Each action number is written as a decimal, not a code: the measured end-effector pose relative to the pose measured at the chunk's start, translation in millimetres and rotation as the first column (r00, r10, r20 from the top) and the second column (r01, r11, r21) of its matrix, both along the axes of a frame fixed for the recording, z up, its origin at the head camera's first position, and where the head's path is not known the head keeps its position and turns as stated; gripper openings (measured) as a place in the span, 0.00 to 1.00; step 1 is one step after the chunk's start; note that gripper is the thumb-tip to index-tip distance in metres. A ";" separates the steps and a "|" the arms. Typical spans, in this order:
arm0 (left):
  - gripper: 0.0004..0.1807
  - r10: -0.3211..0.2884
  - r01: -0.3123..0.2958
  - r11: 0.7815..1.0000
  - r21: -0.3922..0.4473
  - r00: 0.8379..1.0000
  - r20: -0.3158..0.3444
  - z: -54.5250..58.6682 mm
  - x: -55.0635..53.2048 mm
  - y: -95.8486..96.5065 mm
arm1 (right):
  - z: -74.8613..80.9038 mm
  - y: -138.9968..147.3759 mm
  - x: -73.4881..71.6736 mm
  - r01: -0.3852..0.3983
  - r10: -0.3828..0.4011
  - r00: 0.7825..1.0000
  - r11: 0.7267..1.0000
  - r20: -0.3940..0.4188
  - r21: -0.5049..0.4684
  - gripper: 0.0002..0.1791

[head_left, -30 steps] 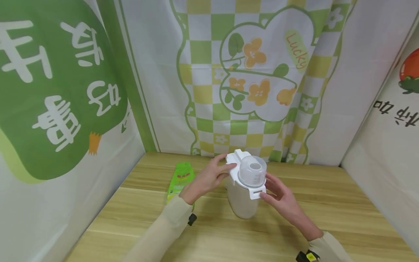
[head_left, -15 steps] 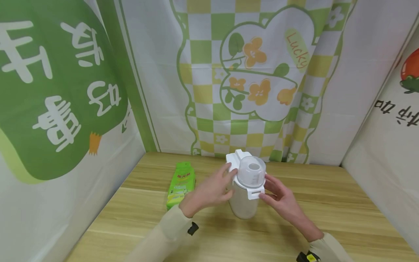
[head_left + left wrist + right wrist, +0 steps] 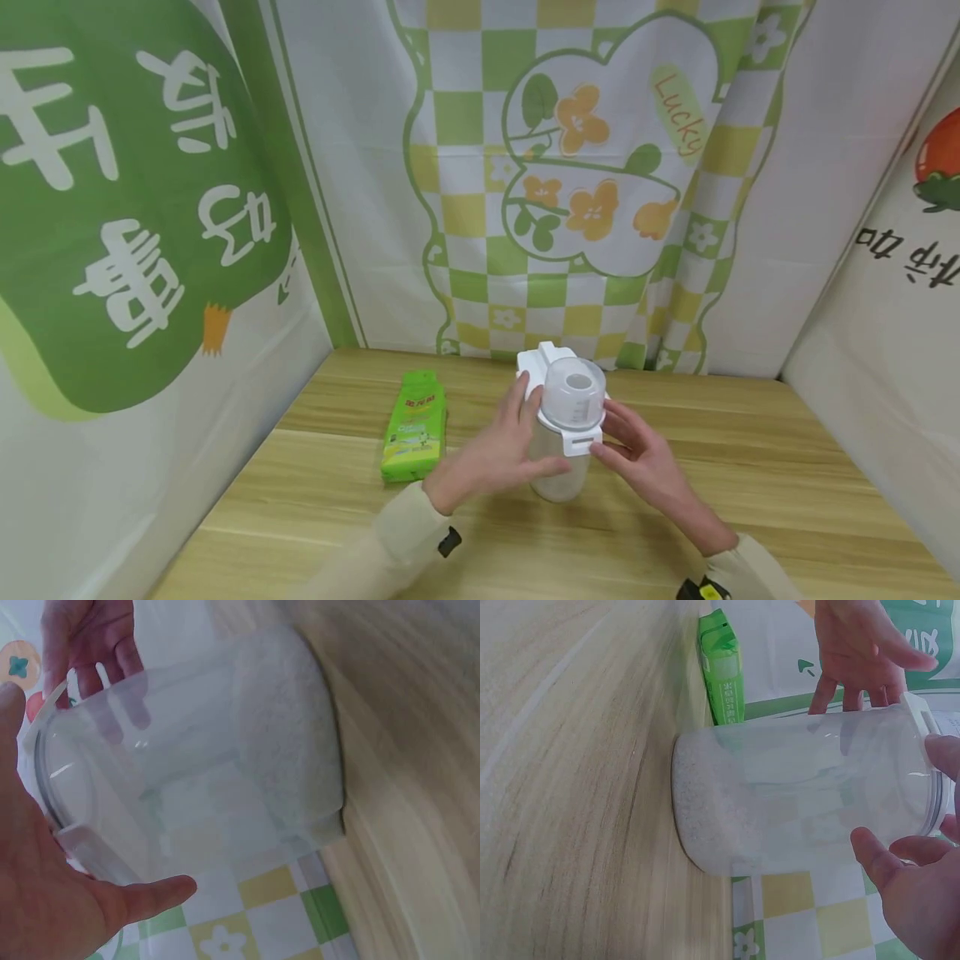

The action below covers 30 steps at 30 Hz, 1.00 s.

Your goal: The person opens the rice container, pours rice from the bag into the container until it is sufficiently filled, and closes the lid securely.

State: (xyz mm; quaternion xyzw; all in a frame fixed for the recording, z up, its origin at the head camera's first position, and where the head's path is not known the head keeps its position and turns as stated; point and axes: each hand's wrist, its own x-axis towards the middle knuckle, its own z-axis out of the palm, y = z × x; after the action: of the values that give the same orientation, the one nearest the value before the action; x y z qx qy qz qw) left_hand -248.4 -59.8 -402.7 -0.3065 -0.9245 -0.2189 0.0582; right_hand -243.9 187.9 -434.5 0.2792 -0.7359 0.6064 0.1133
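Note:
A clear plastic storage container [image 3: 561, 483] stands upright on the wooden table, its bottom part filled with white grains [image 3: 709, 802] that look like rice. A white lid [image 3: 532, 363] covers it, with a clear measuring cup [image 3: 576, 393] upside down on top. My left hand [image 3: 498, 450] is spread along the container's left side, fingers straight and thumb stretched across the front. My right hand [image 3: 651, 457] holds the lid's right edge, thumb at the white front tab [image 3: 582, 441] and fingers bent round the side.
A green printed packet [image 3: 416, 427] lies on the wooden table [image 3: 675, 517] to the left of the container. Behind the table hangs a green and yellow checked cloth [image 3: 555, 292]. Printed fabric walls [image 3: 277, 375] stand at both sides.
My left hand has come off the lid's left edge and moved down and toward the front of the container, its fingers opening out. The right hand stays at the lid, which has shifted slightly left.

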 end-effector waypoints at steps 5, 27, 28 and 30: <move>0.58 0.044 -0.042 0.998 0.051 0.998 -0.042 -11.1 1.5 8.5 | -3.0 0.3 -1.1 -0.009 0.008 1.000 1.000 -0.018 -0.017 0.34; 0.50 0.085 -0.044 0.976 0.215 0.979 -0.183 -22.2 -5.5 18.1 | -3.2 2.3 -3.1 0.093 -0.094 0.995 0.994 0.013 0.056 0.35; 0.50 0.085 -0.042 0.976 0.215 0.978 -0.193 -23.0 -5.8 18.0 | -3.2 2.0 -2.9 0.098 -0.099 0.995 0.993 0.010 0.058 0.35; 0.50 0.086 -0.041 0.976 0.214 0.975 -0.206 -23.9 -6.1 17.6 | -3.1 1.6 -2.3 0.105 -0.105 0.994 0.993 0.007 0.063 0.35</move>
State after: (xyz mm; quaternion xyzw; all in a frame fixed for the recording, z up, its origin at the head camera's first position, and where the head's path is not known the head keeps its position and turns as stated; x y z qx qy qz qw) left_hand -254.4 -42.1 -426.6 -0.2905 -0.8943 -0.2781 0.1962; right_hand -246.2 189.6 -437.6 0.2405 -0.7686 0.5778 0.1327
